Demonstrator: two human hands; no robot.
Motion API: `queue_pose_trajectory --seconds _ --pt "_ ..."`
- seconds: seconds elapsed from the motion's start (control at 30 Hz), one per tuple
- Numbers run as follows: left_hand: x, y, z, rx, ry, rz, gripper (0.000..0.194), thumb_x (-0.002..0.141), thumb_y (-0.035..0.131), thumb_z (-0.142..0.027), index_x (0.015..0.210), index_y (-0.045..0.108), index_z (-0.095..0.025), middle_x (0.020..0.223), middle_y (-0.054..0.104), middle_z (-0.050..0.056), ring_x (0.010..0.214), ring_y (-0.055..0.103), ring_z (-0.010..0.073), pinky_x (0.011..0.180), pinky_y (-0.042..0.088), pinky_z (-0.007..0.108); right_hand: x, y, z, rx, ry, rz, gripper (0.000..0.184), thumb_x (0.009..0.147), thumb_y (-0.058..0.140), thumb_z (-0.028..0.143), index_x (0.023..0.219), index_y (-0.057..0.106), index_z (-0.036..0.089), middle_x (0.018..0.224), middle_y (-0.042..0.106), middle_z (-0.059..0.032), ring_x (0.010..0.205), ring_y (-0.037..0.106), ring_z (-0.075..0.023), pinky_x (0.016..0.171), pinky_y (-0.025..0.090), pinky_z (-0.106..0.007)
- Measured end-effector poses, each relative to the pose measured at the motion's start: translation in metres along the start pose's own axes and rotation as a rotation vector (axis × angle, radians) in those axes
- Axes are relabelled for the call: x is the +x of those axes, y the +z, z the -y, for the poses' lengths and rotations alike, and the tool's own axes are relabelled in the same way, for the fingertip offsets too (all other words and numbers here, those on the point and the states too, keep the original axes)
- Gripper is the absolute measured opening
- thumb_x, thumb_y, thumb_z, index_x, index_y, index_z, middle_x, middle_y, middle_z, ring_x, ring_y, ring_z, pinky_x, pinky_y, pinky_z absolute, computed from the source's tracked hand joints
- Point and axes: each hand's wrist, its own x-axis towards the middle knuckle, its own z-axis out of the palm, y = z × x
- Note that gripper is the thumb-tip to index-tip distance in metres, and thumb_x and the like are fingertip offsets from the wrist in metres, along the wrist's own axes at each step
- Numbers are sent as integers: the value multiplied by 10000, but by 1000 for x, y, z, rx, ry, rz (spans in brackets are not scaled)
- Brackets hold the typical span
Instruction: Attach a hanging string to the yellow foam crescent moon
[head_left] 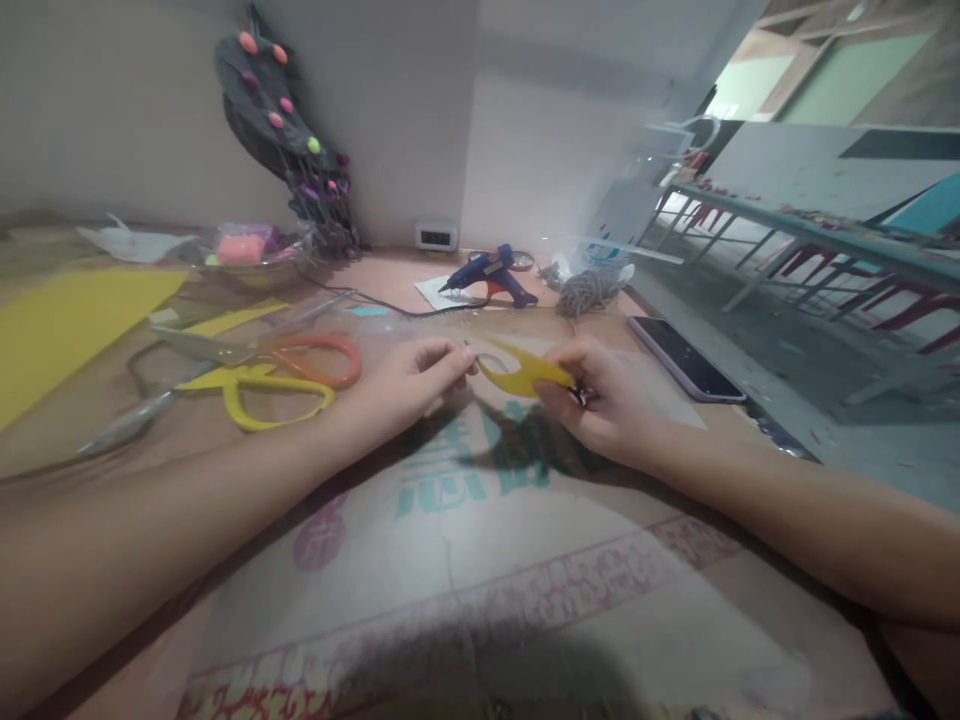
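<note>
A yellow crescent-shaped cutout (pixel 517 376), thin like felt or paper, is held above the table between my two hands. My right hand (pixel 604 405) pinches its wide right end between thumb and fingers; something small and dark shows under those fingers. With thumb and forefinger pressed together, my left hand (pixel 439 372) is closed at the cutout's narrow left tip. A thin greyish curved strand shows beside that tip, too blurred to identify. Below lies a pale printed plastic sheet (pixel 480 560) with green and red markings.
Orange-handled scissors (pixel 319 355) and yellow-handled scissors (pixel 277 400) lie left, near a yellow sheet (pixel 75 320). Behind are a blue glue gun (pixel 487 275), a small digital clock (pixel 436 236) and grey yarn (pixel 592 288). A phone (pixel 686 358) rests right. A dark crescent decoration (pixel 262 100) hangs at the wall.
</note>
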Motion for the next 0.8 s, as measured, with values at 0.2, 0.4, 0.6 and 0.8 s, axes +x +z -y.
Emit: queue_pose_trajectory --seconds 0.2,0.4,0.6,0.8 --pt "2 0 3 12 25 22 390 900 504 -533 793 607 -172 765 668 21 684 592 147 613 429 253 4 2 3 338 356 1 222 929 537 434 921 431 239 613 561 38 528 558 -130 493 444 -268" --pt "3 2 4 -133 -1 -29 313 887 554 -491 831 598 -186 723 587 -14 576 500 102 504 358 220 11 1 1 469 457 57 202 907 568 393 914 454 226 609 597 22 526 576 -136 471 425 -265" --pt "1 -3 -5 -58 -17 -113 325 920 525 -440 720 545 -185 665 508 -33 599 465 101 543 365 219 17 1 2 426 450 147 265 934 495 403 736 445 234 509 472 42 443 459 -112 422 344 -269" --pt "2 -3 -4 -127 -57 -87 311 940 499 -416 737 562 -189 672 504 -32 604 455 104 563 376 225 18 3 1 468 471 194 351 933 483 455 670 405 236 489 427 47 432 411 -107 427 344 -265"
